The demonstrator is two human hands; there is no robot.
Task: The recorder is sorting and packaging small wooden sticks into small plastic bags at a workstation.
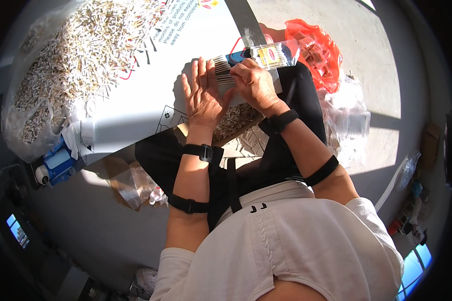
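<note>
Head cam: we see white board (135, 95) under fingers, stick heap (80, 45) left. Our left hand (202, 98) lies flat, fingers spread, beside stick bundle (223, 70); right hand (253, 83) curled, pinching it w/ fingertips.

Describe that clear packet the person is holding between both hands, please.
The packet is a flat, clear plastic bag with a yellow and red label near its far end and a blue patch beside it. It looks filled with thin pale sticks laid in a neat row. It lies tilted above the person's lap, by the white sheet. The left hand rests open against its near end, and the right hand grips it from above.
</note>
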